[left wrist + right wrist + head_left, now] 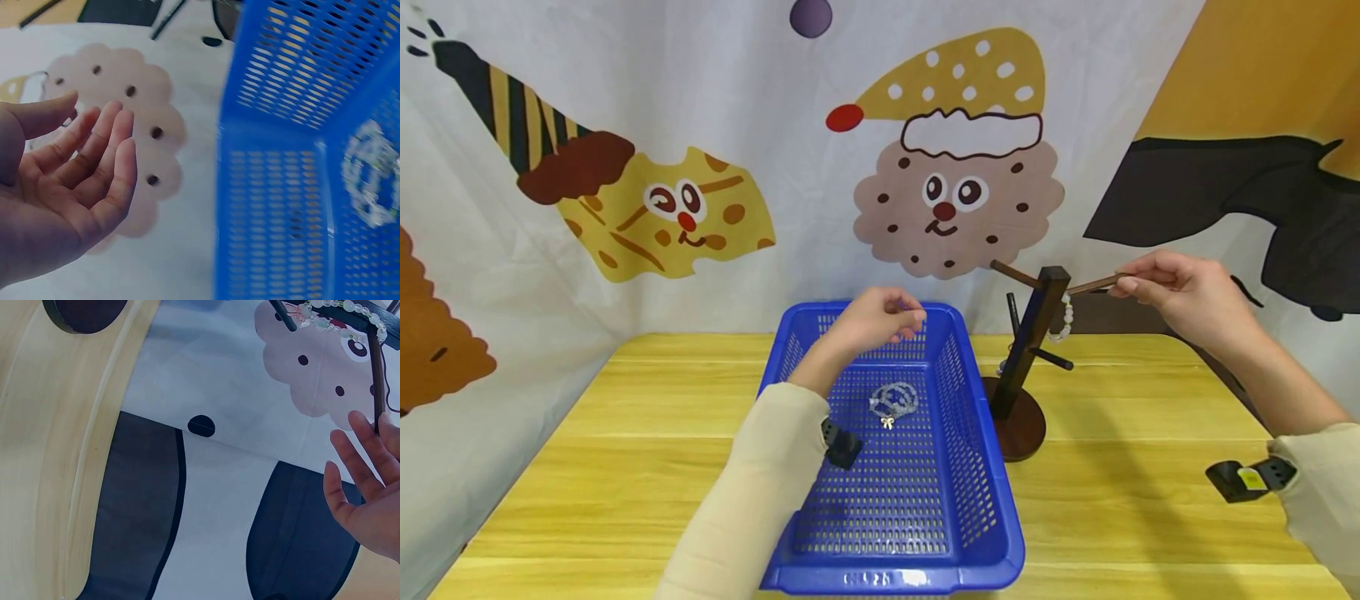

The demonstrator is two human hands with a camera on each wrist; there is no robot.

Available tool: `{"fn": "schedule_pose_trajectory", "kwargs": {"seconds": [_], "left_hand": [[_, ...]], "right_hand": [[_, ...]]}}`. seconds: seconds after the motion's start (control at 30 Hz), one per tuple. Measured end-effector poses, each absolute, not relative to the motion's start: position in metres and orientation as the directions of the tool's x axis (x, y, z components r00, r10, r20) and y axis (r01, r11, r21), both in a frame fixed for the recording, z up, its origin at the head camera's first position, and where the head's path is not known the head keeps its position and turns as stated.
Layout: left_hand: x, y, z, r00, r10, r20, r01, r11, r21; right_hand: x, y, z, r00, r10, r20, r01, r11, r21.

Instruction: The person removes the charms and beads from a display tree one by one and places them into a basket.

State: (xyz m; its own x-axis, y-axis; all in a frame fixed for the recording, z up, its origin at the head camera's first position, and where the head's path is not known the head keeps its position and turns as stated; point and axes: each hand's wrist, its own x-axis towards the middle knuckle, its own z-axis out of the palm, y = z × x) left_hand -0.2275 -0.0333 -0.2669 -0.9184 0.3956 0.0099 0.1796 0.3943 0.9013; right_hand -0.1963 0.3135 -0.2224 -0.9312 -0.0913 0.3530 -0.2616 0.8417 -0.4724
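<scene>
Left hand (880, 323) over the basket (891, 578), fingers loosely curled, nothing held. Right hand (1191, 293) pinches the tip of an upper peg (1093, 286), other fingers half spread. Beaded bracelet (1069, 315) hangs from that peg near the post (1028, 342). Risks, as judged: a sideways tug at the peg might rock the tall, slim stand; a downward tilt might let the beads slide outward and drop. Basket, on the tabletop (662, 450) just beside the stand, holds clear beaded strands (894, 399) with a bow charm (887, 422); count unclear.
</scene>
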Motion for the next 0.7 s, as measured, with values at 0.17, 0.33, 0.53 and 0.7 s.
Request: {"fn": "schedule_pose_trajectory", "kwargs": {"seconds": [0.17, 0.33, 0.53, 0.7], "left_hand": [[-0.223, -0.022, -0.247, -0.906, 0.417, 0.067, 0.237, 0.372, 0.897], [-0.219, -0.007, -0.227, -0.893, 0.431, 0.127, 0.295, 0.350, 0.889], [-0.214, 0.009, -0.209, -0.866, 0.458, 0.199, 0.384, 0.354, 0.853], [-0.211, 0.013, -0.203, -0.866, 0.453, 0.213, 0.402, 0.375, 0.835]], "right_hand": [[-0.196, 0.314, -0.222, -0.933, -0.092, 0.348, -0.261, 0.838, -0.479], [-0.195, 0.313, -0.222, -0.932, -0.090, 0.350, -0.260, 0.839, -0.478], [-0.195, 0.312, -0.221, -0.930, -0.091, 0.356, -0.265, 0.837, -0.479], [-0.194, 0.312, -0.221, -0.927, -0.096, 0.362, -0.272, 0.838, -0.474]]}}
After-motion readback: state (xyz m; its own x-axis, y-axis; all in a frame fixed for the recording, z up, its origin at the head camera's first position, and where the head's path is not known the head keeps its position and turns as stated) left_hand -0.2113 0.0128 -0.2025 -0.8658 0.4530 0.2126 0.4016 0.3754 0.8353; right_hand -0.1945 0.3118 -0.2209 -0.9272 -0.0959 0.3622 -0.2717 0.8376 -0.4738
